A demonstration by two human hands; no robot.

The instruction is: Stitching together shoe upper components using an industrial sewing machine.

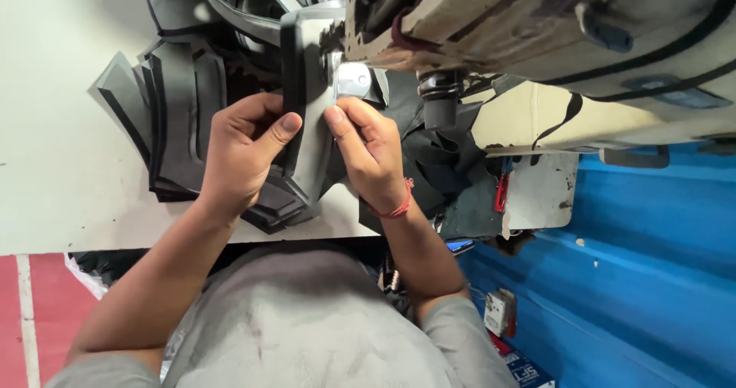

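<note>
Left hand (244,152) curled around grey strip (310,120), thumb pressed flat on its dark edge. Right hand (369,152) pinching same strip from other side, thumb and forefinger closed on it. Strip long, stiff-looking, matte grey, black-edged, standing on white table (54,127) and running up under sewing machine (537,27). Stack of similar dark pieces (176,120) just behind left hand. Possibly metal plate (354,79) at strip's top; glare prevents certainty.

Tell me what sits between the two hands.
In the head view, a grey strip piece runs between the left hand and the right hand; both pinch it, over a stack of dark cut pieces.
</note>
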